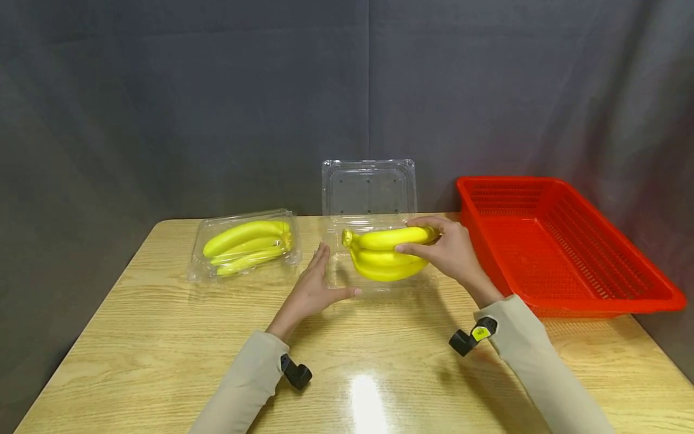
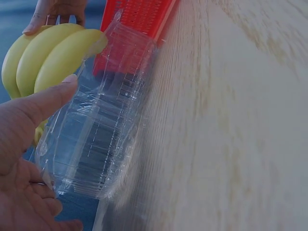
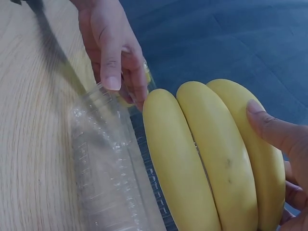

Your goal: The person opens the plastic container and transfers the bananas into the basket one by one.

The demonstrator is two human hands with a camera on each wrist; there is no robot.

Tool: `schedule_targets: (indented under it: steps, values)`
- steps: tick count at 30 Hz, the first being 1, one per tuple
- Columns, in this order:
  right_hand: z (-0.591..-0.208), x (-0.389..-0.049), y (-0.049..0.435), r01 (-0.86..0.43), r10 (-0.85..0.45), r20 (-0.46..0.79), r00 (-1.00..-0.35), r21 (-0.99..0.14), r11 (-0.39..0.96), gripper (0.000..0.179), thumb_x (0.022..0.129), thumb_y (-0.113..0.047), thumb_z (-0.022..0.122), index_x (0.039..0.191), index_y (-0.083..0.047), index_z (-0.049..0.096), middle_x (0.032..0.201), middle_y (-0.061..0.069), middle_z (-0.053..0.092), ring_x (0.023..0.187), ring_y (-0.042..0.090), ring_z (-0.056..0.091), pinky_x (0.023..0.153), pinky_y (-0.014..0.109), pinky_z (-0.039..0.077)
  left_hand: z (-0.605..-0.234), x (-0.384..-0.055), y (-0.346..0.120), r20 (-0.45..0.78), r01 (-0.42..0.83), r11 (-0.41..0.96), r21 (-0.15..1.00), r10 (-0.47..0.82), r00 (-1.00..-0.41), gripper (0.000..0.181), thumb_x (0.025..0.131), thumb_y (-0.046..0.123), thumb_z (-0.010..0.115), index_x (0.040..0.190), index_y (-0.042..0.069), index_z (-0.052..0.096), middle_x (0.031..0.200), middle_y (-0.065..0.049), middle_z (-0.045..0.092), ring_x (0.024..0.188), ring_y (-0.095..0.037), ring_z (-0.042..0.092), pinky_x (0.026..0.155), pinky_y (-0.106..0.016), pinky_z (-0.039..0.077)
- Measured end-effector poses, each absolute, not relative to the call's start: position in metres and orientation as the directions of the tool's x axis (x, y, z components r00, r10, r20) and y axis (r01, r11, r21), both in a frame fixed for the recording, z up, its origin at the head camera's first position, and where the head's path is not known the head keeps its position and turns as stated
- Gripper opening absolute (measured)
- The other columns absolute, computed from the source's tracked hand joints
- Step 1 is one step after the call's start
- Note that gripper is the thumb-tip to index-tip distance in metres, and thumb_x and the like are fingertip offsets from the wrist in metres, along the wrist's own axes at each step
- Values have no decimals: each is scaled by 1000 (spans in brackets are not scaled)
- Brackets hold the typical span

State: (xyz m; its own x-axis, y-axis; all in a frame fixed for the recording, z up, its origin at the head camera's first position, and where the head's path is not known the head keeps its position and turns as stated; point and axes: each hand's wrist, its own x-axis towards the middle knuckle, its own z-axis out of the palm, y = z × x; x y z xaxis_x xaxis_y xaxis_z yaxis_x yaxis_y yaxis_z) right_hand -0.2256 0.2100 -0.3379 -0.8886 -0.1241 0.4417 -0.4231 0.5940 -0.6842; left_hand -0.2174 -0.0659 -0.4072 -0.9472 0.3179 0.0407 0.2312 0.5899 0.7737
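Note:
A bunch of yellow bananas [image 1: 387, 256] is held in my right hand [image 1: 452, 250], thumb on one side and fingers on the other. In the right wrist view the bananas [image 3: 207, 159] appear above an open clear plastic clamshell box [image 3: 110, 178]. Its lid [image 1: 368, 187] stands upright at the back. My left hand [image 1: 311, 286] is at the box's left front corner, thumb along the front and fingers fairly straight along the left side. In the left wrist view the box [image 2: 101, 125] shows beside that hand's thumb, with the bananas beyond.
To the left on the wooden table [image 1: 152, 349] sits another clear clamshell [image 1: 244, 244], closed with bananas inside. A red plastic basket [image 1: 542, 304] stands at the right, close to my right forearm. A dark curtain [image 1: 244, 108] hangs behind the table.

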Motion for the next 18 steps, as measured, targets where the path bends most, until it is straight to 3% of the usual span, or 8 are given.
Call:
schedule_targets:
  steps: [18]
  values:
    - [-322, -203, 225, -350, -61, 402, -914, -702, 620, 51, 69, -34, 89, 110, -9, 73, 117, 6, 65, 98, 20, 56, 72, 29, 45, -406, -215, -65, 38, 211, 576, 790, 298, -954, 114, 76, 47, 81, 155, 6, 10, 161, -5, 0, 145, -27, 6, 112, -53, 17]
